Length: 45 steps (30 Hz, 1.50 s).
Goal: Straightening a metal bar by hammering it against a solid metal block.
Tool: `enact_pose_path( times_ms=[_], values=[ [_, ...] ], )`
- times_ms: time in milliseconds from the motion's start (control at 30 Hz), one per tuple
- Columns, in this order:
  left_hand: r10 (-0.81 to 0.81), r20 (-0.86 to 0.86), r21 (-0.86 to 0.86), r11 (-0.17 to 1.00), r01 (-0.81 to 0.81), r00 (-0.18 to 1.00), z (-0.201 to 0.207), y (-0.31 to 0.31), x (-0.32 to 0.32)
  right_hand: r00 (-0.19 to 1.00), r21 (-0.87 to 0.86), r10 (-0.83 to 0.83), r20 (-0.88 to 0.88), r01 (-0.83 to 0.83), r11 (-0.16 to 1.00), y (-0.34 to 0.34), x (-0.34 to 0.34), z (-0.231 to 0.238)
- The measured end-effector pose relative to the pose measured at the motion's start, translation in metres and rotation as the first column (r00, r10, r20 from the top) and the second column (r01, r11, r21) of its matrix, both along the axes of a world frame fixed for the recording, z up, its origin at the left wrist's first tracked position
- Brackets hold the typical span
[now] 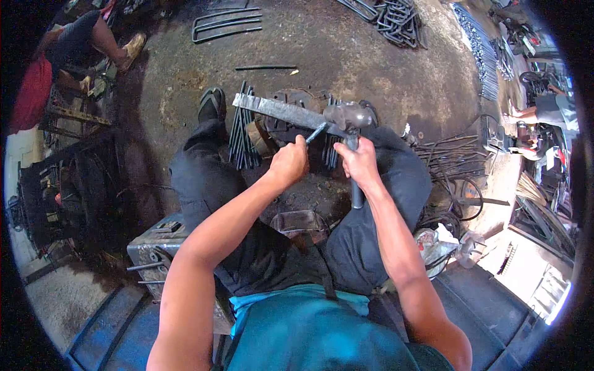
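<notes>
My right hand (360, 162) is closed round the handle of a hammer (356, 193), whose heavy grey head (348, 116) is up ahead of the fist. In my left hand (291, 163) is a short metal rod (317, 132), its far end angled up to the right. That end lies close to the hammer head and a long flat steel bar (281, 111); whether they touch, I cannot tell. Bundles of straight rods stand on both sides, the left bundle (237, 143) beside a wooden block (257, 137) and the right bundle (330, 159) partly hidden.
Bent U-shaped rods (228, 25) and a single rod (266, 67) lie on the floor ahead. A pile of bent rods (396, 23) is farther off. A metal machine box (151, 250) stands by my left thigh. Another person's leg (110, 42) shows at far left.
</notes>
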<state>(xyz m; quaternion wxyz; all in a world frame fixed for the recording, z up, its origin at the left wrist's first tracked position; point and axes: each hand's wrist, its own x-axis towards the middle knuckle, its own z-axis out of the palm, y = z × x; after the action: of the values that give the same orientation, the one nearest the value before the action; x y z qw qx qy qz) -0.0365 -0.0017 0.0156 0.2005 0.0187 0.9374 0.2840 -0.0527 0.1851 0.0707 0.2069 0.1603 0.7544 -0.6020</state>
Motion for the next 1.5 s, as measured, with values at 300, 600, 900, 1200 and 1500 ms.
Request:
enact_pose_path(
  times_ms=[300, 600, 900, 1200, 1500],
  values=[
    [-0.013, -0.084, 0.017, 1.000, 0.015, 0.996, -0.015, -0.005, 0.003, 0.999, 0.035, -0.036, -0.003, 0.036, 0.999, -0.014, -0.004, -0.007],
    [-0.007, -0.007, 0.019, 1.000, 0.007, 1.000, 0.005, 0.001, 0.004, 0.983, 0.072, -0.063, -0.171, 0.077, 0.994, -0.009, 0.000, -0.020],
    [0.104, -0.009, 0.102, 0.989, -0.102, 0.995, -0.019, 0.005, 0.009, 0.989, -0.092, -0.120, -0.087, 0.112, 0.989, -0.017, 0.004, 0.010],
    [0.136, 0.025, 0.142, 0.980, -0.138, 0.990, -0.021, 0.017, 0.010, 0.980, 0.095, -0.063, -0.188, 0.082, 0.992, -0.017, 0.001, -0.013],
    [0.128, 0.179, 0.184, 0.970, -0.161, 0.975, -0.014, 0.023, 0.007, 0.988, 0.176, -0.037, -0.148, 0.064, 0.982, -0.010, 0.001, -0.026]
  ],
)
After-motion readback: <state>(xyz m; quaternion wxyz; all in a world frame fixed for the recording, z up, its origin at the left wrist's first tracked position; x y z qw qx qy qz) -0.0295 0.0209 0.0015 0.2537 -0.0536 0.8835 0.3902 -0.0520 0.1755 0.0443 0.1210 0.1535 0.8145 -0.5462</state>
